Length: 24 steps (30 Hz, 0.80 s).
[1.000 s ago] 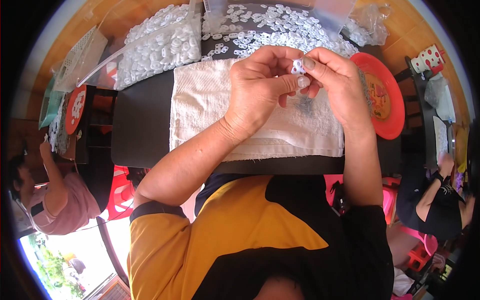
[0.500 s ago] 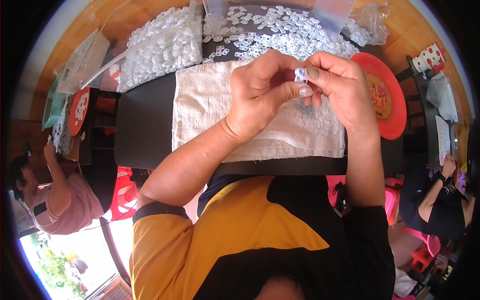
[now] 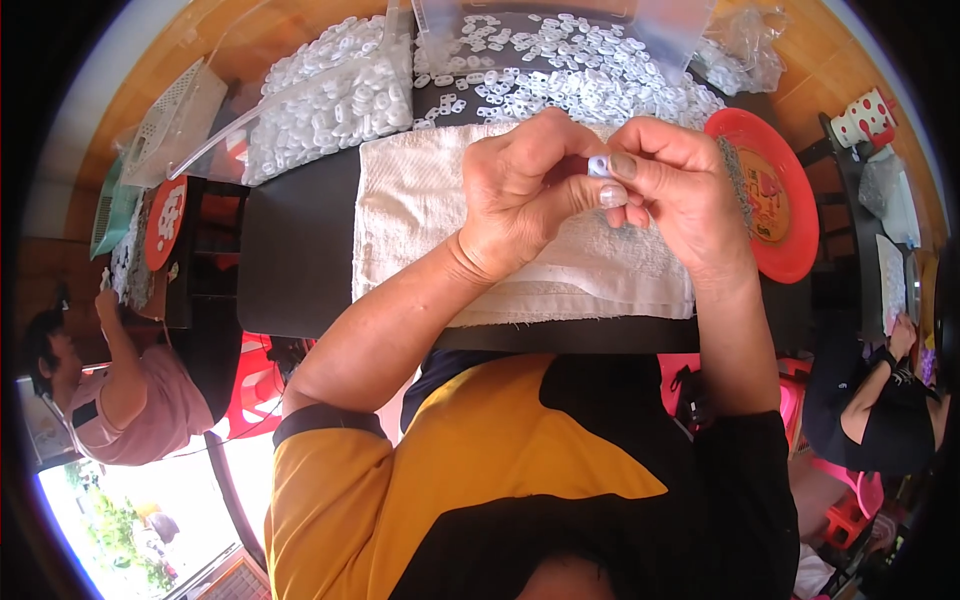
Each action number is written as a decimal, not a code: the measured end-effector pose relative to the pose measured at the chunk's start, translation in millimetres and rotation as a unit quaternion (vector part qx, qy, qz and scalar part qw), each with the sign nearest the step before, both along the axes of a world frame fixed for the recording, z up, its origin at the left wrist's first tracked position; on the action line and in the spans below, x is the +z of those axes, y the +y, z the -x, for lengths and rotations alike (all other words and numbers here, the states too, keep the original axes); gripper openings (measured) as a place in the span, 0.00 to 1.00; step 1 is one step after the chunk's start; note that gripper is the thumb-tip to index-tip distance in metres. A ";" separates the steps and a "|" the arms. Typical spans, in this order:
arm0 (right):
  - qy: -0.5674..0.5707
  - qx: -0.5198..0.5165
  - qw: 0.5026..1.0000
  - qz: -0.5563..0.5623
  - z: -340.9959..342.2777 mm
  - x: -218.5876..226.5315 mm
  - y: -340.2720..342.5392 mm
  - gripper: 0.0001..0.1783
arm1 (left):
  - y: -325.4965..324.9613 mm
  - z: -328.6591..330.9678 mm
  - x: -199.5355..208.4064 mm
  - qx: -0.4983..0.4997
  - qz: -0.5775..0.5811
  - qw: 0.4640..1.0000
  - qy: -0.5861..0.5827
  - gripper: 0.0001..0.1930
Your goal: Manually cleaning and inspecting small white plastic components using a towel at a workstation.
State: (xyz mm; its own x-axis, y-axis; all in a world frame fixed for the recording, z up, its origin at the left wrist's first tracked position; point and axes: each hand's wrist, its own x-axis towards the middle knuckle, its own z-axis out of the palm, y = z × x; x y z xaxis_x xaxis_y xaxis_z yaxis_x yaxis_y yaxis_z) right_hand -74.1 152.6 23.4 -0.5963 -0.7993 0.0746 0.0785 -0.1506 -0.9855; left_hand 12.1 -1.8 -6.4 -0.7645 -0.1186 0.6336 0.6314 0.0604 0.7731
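Observation:
Both hands meet above a folded cream towel [image 3: 405,225] on the dark table. A small white plastic piece with a hole [image 3: 597,165] sits between the fingertips; its lower part is hidden. My left hand [image 3: 520,185] is closed, thumb and fingers pinching the piece from the left. From the right, my right hand [image 3: 675,185] pinches the same piece, its thumb lying against it and the other fingers curled below. Many similar loose white pieces [image 3: 575,95] lie scattered beyond the towel.
A clear bin [image 3: 330,115] full of white pieces stands far left. A red plate [image 3: 795,235] with small grey bits [image 3: 740,185] lies by my right hand. Behind are a clear box [image 3: 560,15] and a plastic bag [image 3: 745,60]. Other people work at both sides.
Less of the white piece shows now: two holes were visible, and now one is, as the fingers cover more of it. The whole view has shifted slightly.

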 end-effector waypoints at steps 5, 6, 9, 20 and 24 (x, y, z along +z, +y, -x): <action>-0.054 0.013 0.998 0.027 1.3 -4.8 -3.6 0.11 | -0.8 3.2 2.6 0.004 -0.034 0.999 -0.015 0.09; -0.080 0.001 0.996 0.029 1.8 -4.1 -4.9 0.12 | 0.9 3.6 4.1 0.005 -0.031 0.999 -0.012 0.09; -0.059 -0.066 0.996 0.015 0.3 1.4 -6.8 0.14 | 6.3 4.2 4.6 -0.026 -0.133 0.987 -0.091 0.09; -0.001 -0.160 0.987 -0.030 28.9 -7.7 3.0 0.13 | -84.0 -26.7 103.9 0.313 -0.098 0.943 0.049 0.07; 0.003 -0.150 0.988 -0.026 26.3 -6.5 -1.3 0.13 | -148.5 -28.6 126.6 0.517 0.173 0.838 0.005 0.10</action>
State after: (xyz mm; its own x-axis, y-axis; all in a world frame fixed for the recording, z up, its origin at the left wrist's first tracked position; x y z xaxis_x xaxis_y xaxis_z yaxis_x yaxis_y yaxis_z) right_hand -100.4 151.3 16.9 -0.8071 -0.5889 0.0430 0.0314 -0.1155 -0.9928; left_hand 40.8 -150.3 120.2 -0.3613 -0.5218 0.7728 0.1094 0.7993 0.5909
